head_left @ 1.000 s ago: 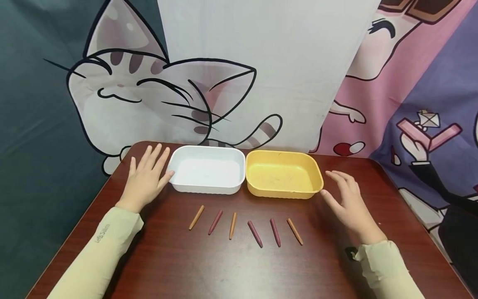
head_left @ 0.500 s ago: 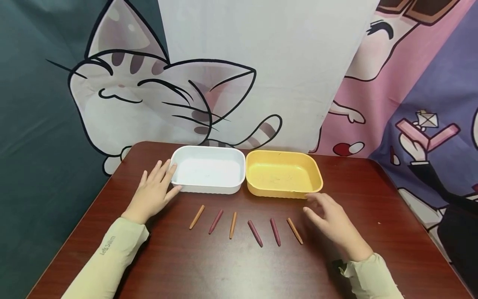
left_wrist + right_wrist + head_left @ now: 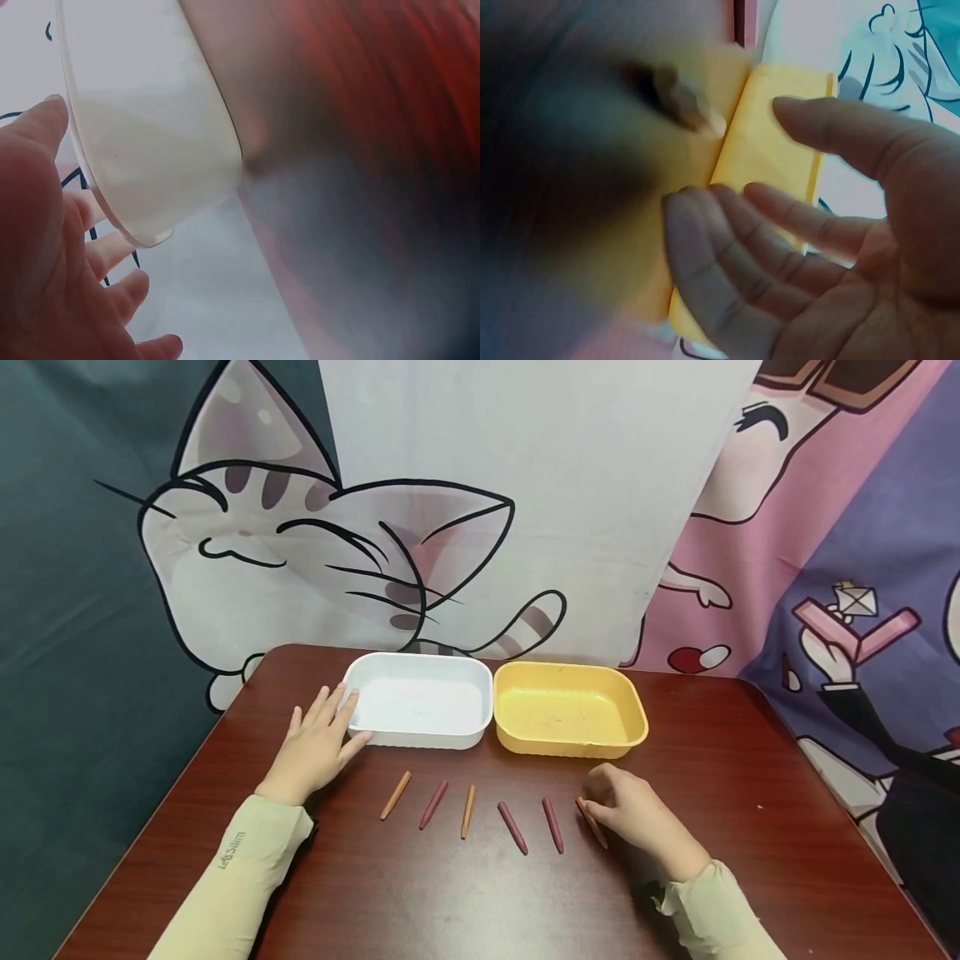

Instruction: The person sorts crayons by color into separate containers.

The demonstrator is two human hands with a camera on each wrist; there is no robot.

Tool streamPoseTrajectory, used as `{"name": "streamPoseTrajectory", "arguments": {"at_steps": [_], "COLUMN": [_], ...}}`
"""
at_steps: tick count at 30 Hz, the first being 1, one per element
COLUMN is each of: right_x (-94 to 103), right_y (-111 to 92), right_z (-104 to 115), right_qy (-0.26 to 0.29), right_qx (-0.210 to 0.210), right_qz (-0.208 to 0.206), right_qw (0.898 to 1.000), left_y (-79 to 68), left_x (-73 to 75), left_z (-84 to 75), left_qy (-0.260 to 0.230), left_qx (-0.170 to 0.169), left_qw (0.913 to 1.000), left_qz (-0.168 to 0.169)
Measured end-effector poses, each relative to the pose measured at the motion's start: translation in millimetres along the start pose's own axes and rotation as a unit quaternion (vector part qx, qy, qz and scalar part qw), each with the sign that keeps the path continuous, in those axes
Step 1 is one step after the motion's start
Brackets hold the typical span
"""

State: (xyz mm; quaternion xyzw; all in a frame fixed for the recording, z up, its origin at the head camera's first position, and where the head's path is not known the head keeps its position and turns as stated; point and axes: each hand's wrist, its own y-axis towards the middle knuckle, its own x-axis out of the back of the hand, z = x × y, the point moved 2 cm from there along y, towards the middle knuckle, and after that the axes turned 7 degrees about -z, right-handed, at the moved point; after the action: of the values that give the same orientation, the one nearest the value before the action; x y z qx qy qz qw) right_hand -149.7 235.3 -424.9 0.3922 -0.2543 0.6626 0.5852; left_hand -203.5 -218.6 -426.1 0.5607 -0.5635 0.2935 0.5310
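Observation:
My left hand point(image 3: 311, 758) lies at the left end of the white tray point(image 3: 423, 739), fingers spread and straight along its rim. The left wrist view shows the thumb point(image 3: 49, 120) beside that rim. My right hand point(image 3: 641, 814) is lowered over the rightmost orange-brown crayon point(image 3: 600, 837), its upper part overlapped by the fingertips. In the right wrist view, thumb and bent fingers stand apart, with the blurred crayon beyond them. Leftward in the row lie a maroon crayon point(image 3: 553, 827), another maroon crayon point(image 3: 513, 828) and several more in the same two colours.
A yellow tray point(image 3: 573, 749) stands against the right side of the white one near the far edge of the dark brown table point(image 3: 420, 902). Behind the table hangs a cloth point(image 3: 600, 460) printed with cartoon animals.
My right hand has come from the yellow tray's right side leftward and nearer, down to the rightmost crayon, its fingers bending. My left hand has slid slightly right and nearer along the white tray.

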Motion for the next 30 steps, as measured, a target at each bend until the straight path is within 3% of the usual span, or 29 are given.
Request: {"name": "streamPoseTrajectory", "arguments": {"at_steps": [19, 30], "right_x": [-16.3, -15.9], "right_y": [-1.7, 0.6], "right_z": [9.9, 7.4], "right_qy": [-0.039, -0.001], "right_qx": [-0.074, -0.082], "right_qz": [0.021, 0.021], "right_qw": [0.996, 0.996], "left_y": [3.4, 3.0], "left_x": [-8.0, -6.0], "left_z": [-0.1, 0.4], "left_qy": [-0.003, 0.005], "left_qx": [0.0, -0.002], "left_qw": [1.0, 0.9999], "left_qz": [0.008, 0.01]}}
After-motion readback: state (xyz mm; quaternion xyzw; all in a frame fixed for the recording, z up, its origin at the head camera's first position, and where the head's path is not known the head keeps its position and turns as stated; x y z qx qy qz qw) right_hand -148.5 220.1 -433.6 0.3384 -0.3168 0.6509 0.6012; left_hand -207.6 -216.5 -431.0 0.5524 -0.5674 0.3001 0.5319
